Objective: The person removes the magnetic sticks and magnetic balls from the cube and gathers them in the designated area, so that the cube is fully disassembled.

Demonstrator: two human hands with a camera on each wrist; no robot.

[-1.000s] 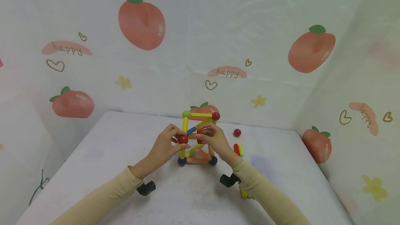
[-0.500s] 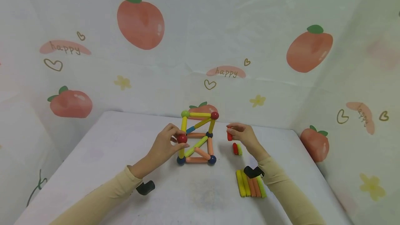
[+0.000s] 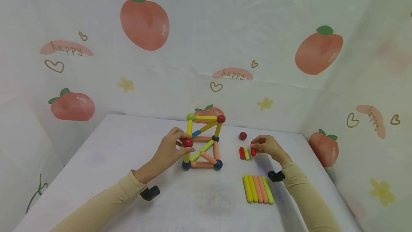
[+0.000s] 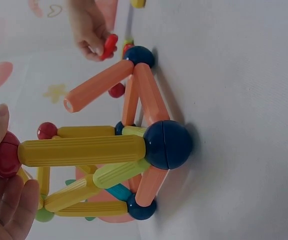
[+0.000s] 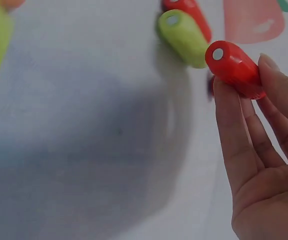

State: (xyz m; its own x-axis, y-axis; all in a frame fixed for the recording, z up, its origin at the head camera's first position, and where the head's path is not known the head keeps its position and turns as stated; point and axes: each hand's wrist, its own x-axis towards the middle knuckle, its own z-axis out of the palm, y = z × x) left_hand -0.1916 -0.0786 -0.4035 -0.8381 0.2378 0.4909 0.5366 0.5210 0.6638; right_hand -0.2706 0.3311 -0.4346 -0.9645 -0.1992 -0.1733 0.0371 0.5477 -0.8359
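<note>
My left hand (image 3: 172, 148) pinches a red ball (image 3: 187, 143) at the front upper corner of a frame built from magnetic sticks and balls. In the left wrist view, a yellow stick (image 4: 81, 151) runs from that ball down to a dark blue ball (image 4: 168, 145) on the table. One orange stick (image 4: 98, 86) slants up from another blue ball with its other end free. Off to the right, my right hand (image 3: 270, 147) holds a short red magnetic stick (image 5: 236, 70) between thumb and fingers, beside a short green stick (image 5: 183, 39) and another short red stick (image 3: 242, 153).
A loose red ball (image 3: 243, 136) lies behind the short sticks. Nearer the front right, several long yellow, orange and green sticks (image 3: 257, 189) lie side by side on the white table (image 3: 154, 210). A printed cloth (image 3: 193, 56) hangs behind and at the sides.
My right hand has moved away from the frame to the right with the short red stick, now low by the other short sticks. The left hand stays on the red ball.
</note>
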